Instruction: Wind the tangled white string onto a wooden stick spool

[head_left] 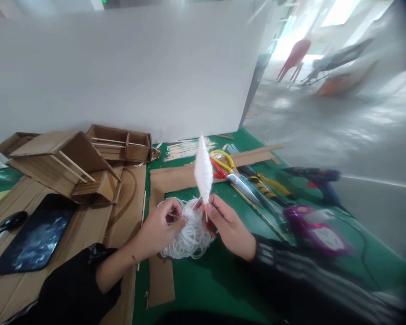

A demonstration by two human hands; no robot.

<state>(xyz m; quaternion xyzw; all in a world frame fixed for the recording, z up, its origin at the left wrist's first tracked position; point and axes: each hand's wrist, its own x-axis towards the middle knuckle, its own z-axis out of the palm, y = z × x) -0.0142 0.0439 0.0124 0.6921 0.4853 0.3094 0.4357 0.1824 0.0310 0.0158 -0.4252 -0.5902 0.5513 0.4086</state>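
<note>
The right hand [228,225], just right of the frame's centre, pinches a thin stick between thumb and fingers; the stick stands upright and carries a white spindle of wound thread [203,170] that tapers to a point at the top. The left hand [160,228], just left of centre, is closed with its fingertips on a loose tangle of white thread [189,237], which lies on the green table [209,280] between and below the two hands. Both forearms wear dark sleeves, the right one striped.

Under the tangle a cardboard frame [162,271] lies flat, running up and then right across the middle of the picture. Right of the spindle lie scissors with red and yellow handles [223,164], then yellow-and-black pliers [267,185], and farther right a blue glue gun [313,178] and a blurred purple device [316,230]. Behind the spindle a bundle of thin sticks [186,149] rests near the white wall. In the left half stands a brown cardboard model [74,158], with a dark tablet [34,241] below it at lower left.
</note>
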